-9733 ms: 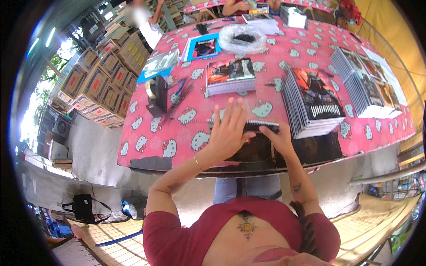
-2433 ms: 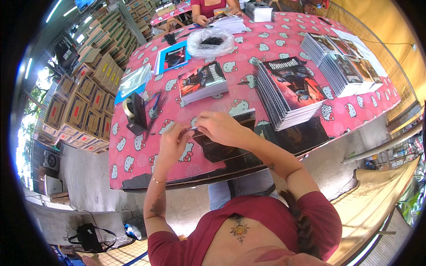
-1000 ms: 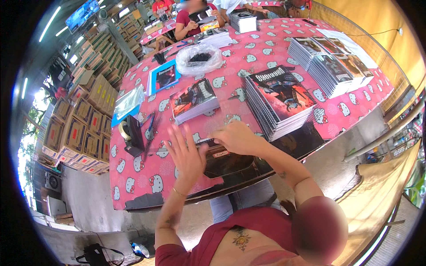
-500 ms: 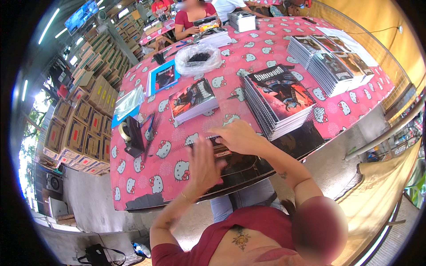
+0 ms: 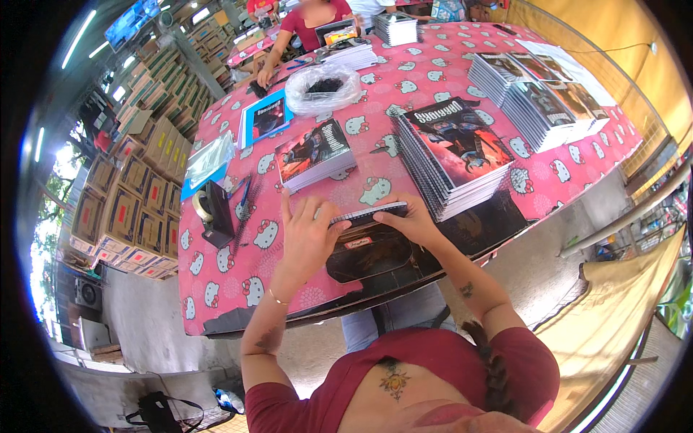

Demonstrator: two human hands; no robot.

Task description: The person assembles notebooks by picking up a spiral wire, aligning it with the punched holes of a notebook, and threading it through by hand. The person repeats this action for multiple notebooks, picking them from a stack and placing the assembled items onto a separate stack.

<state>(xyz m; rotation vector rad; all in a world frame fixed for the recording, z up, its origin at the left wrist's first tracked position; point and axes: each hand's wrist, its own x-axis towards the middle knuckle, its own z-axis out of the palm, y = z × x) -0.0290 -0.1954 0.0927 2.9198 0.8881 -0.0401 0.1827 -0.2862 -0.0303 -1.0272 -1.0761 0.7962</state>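
Near the table's front edge I hold a spiral-bound notebook (image 5: 369, 213) raised on its side, with its coil edge upward. My right hand (image 5: 410, 222) grips its right end, thumb on the near face and fingers behind. At its left end, my left hand (image 5: 307, 229) pinches with thumb and bent fingers, the index finger pointing away. Just beyond lies a short stack of books with red-and-black covers (image 5: 316, 155). To the right of my hands stands a taller stack of spiral notebooks (image 5: 458, 155) with similar covers.
A tape dispenser (image 5: 214, 216) and pens (image 5: 245, 191) lie at the left. Behind are a plastic bag with black coils (image 5: 323, 92), blue-backed sheets (image 5: 267, 119) and more notebook stacks (image 5: 541, 101). Another person (image 5: 310, 25) works at the far side. Cartons (image 5: 133, 209) stand left.
My hands have moved from lying over the notebook to its two ends, and it now stands on its side. The person across has reached an arm toward black items on the table.
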